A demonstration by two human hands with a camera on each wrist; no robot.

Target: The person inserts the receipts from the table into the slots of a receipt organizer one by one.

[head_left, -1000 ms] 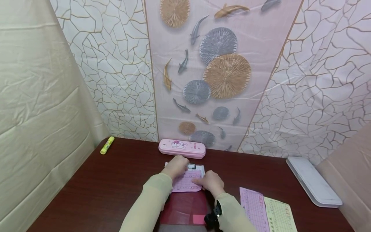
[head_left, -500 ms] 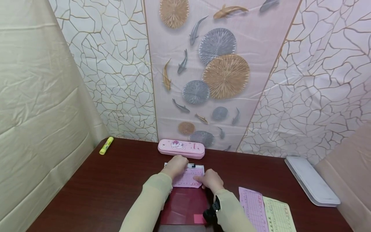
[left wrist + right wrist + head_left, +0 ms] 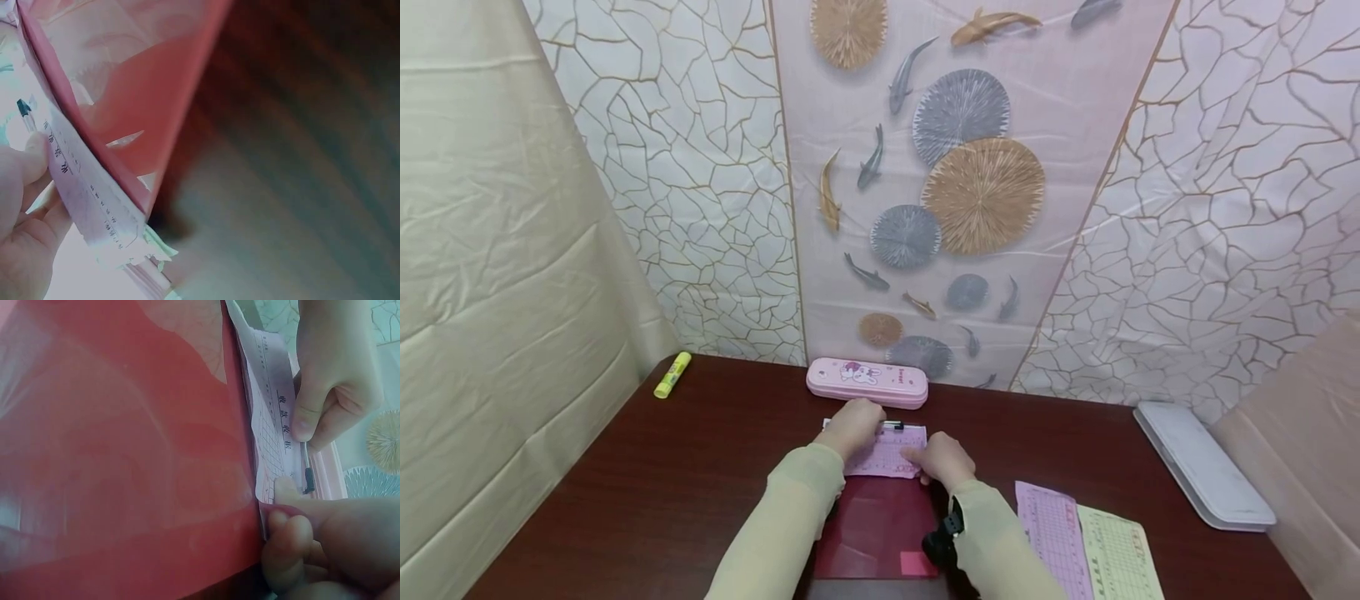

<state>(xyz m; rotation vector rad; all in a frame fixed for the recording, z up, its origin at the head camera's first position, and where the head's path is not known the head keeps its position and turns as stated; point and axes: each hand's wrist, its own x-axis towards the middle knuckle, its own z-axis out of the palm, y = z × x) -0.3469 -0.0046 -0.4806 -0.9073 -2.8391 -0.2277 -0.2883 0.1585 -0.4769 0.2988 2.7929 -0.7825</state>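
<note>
Steadying from two sides — the pink slip is pinched by left hand and right hand — apparently to be kept straight.

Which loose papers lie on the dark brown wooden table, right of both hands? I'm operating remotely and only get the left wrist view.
Observer: The head view shows a purple printed paper sheet beside a pale yellow printed paper sheet.
Operator: How does the right hand hold the thin lilac printed paper slip?
Observer: In the right wrist view, its thumb lies on the printed face near a corner.
Operator: What lies at the far left corner of the table?
Observer: A bright yellow cylindrical tube, seen in the head view.
</note>
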